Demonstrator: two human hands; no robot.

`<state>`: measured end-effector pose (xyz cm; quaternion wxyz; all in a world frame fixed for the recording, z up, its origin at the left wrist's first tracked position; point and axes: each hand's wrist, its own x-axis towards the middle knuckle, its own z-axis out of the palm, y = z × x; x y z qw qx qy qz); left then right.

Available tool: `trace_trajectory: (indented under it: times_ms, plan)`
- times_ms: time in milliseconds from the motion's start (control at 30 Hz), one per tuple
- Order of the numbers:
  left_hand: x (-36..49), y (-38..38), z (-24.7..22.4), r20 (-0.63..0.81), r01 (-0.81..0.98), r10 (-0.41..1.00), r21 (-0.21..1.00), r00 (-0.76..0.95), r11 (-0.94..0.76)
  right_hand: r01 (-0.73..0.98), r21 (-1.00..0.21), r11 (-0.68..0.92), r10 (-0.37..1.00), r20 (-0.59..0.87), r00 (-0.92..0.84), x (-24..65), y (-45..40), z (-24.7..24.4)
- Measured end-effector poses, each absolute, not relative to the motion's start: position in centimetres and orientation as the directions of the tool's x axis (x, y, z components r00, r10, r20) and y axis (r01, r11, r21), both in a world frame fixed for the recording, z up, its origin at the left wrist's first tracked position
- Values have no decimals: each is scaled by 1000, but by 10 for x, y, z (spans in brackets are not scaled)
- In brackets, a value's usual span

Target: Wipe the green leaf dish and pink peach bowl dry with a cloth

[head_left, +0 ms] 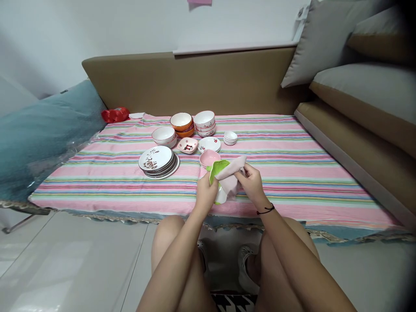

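Note:
My left hand (206, 193) grips a small green and white dish (219, 166) by its left edge, held up over the front of the striped cloth. From the other side, my right hand (251, 181) pinches a pale pink cloth (231, 177), which lies against the dish and hides part of it. Just behind them sits a pink bowl (209, 157). Beyond it are white flowered oval plates (209, 144) and a square patterned dish (187, 145). A stack of flower-printed plates (157, 161) stands left of my hands.
Farther back stand white bowls (204, 122), orange bowls (182, 123), another white bowl stack (164, 136) and small white dishes (230, 137). A red bundle (115, 115) lies at the back left. Cushions (367, 95) line the right; the sofa back (191, 84) closes off the rear.

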<state>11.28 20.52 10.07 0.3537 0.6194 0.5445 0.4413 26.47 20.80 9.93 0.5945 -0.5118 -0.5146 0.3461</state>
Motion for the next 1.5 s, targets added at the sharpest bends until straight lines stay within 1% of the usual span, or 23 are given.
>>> trace_trajectory:
  times_ms: [100,233,333,467,533,600,733,900,1000,1100,1167,1233,1333,1400,1500]
  plan:
    - [112,206,101,161,347,987,927,-16,-145,70,-964,255,940,264,214,264,208,101]
    - [110,207,102,169,363,986,919,-8,-154,38,-961,273,927,274,256,266,210,101]
    - [110,207,104,154,410,985,896,76,-172,23,-958,286,918,280,280,269,211,100]
    - [112,206,104,97,431,964,880,246,-199,14,-947,320,923,315,222,273,214,96]
    - [113,206,103,73,435,946,875,317,-213,75,-924,376,905,383,183,274,214,94]
    - [113,206,102,55,442,933,870,356,-219,184,-879,440,872,467,146,275,214,94]
    - [111,206,101,40,470,935,857,352,-213,361,-773,522,816,576,54,273,211,101]
    - [111,205,102,38,516,940,828,340,-220,481,-662,575,780,622,-76,269,207,107]
    - [111,205,102,51,501,942,836,331,-221,508,-649,566,780,621,-76,267,206,106]
    - [112,206,102,43,429,949,885,312,-181,501,-701,508,795,605,40,266,207,104]
    - [112,207,100,2,350,952,930,306,-115,451,-761,467,804,577,141,267,207,103]
    - [112,208,97,-39,264,961,964,275,-37,347,-839,420,828,510,232,269,207,103]
    - [112,210,96,-92,119,988,990,127,77,178,-922,344,864,385,324,271,207,103]
    - [112,211,98,-133,-15,991,991,10,133,113,-946,303,886,323,333,272,207,103]
    - [113,212,104,-204,-256,973,952,-111,170,55,-969,240,937,246,250,270,208,99]
